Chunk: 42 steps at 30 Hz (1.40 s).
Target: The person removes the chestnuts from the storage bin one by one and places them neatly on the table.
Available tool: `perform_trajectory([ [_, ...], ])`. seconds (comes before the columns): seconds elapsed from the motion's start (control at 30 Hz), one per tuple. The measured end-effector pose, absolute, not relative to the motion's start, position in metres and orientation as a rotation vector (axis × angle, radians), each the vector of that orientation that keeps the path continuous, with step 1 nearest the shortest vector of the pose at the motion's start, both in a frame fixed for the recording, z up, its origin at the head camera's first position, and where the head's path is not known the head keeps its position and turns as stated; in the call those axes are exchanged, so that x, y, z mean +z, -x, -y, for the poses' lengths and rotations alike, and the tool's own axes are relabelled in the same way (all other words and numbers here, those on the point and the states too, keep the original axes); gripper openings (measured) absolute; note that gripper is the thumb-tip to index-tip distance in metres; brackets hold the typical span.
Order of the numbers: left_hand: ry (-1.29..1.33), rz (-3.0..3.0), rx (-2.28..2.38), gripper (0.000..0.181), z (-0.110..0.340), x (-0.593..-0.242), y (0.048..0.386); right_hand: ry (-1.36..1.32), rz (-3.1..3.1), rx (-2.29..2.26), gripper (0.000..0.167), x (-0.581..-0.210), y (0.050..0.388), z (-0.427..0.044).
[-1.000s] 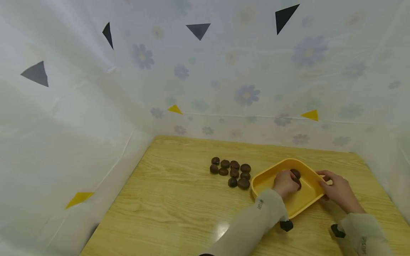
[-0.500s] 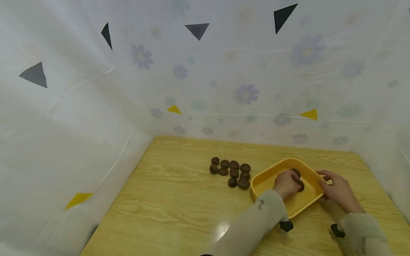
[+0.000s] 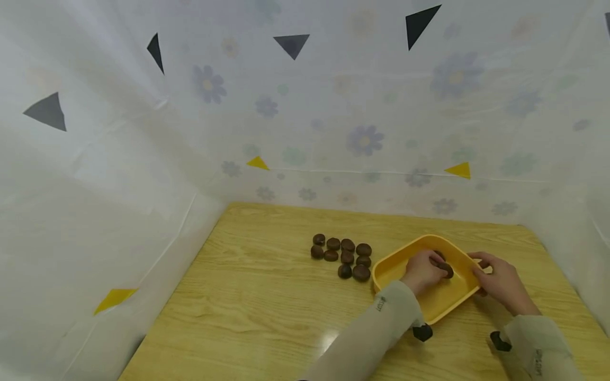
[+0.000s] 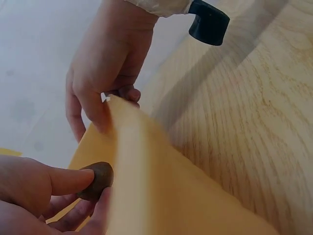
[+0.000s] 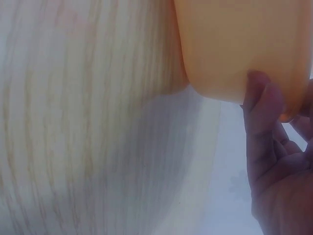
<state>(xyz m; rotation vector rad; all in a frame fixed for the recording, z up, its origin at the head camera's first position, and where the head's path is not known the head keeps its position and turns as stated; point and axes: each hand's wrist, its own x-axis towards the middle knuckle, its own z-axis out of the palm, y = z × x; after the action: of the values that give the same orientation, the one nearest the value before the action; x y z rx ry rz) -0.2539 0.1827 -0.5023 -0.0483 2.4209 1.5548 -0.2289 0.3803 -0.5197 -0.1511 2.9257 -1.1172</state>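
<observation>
Inside a yellow plastic tray [image 3: 448, 309], my left hand [image 3: 421, 271] pinches a brown chestnut [image 4: 101, 179] between thumb and fingers. A second chestnut [image 3: 439, 255] lies just behind it in the tray, partly hidden by the fingers. At the tray's right corner, my right hand [image 3: 504, 281] grips the rim, thumb and fingers on opposite sides of the wall. The right wrist view has that hand [image 5: 281, 161] holding the corner from outside. Left of the tray, several chestnuts [image 3: 347, 257] sit close together in short rows on the table.
The wood-grain table [image 3: 248, 296] extends to the left and front of the tray. White flower-patterned sheeting [image 3: 324, 116] rises at its back and sides, with black, grey and yellow triangles on it. Both sleeves carry a black piece [image 3: 422, 332] at the cuff.
My left fingers have shifted slightly around the chestnuts in the tray, and the nearer chestnut has turned. My right hand keeps its hold; the chestnut rows on the table stay as they were.
</observation>
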Motion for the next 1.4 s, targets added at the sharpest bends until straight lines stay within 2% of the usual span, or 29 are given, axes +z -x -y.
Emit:
perform_trajectory([
  [0.43, 0.072, -2.144, 1.853, 0.017, -0.167, -0.481, 0.252, 0.137, -2.928, -1.111, 0.046, -0.519, 0.229, -0.382],
  [0.93, -0.183, -2.144, 1.86, 0.013, -0.125, -0.46, 0.253, 0.132, -2.922, -1.083, 0.046, -0.514, 0.23, -0.382],
  [1.17, -0.231, -2.096, 1.863, 0.017, -0.092, -0.457, 0.253, 0.123, -2.929, -1.074, 0.046, -0.513, 0.231, -0.385],
  [1.4, -0.284, -2.084, 1.869, 0.019, -0.037, -0.461, 0.254, 0.144, -2.938, -1.075, 0.045, -0.513, 0.228, -0.391],
])
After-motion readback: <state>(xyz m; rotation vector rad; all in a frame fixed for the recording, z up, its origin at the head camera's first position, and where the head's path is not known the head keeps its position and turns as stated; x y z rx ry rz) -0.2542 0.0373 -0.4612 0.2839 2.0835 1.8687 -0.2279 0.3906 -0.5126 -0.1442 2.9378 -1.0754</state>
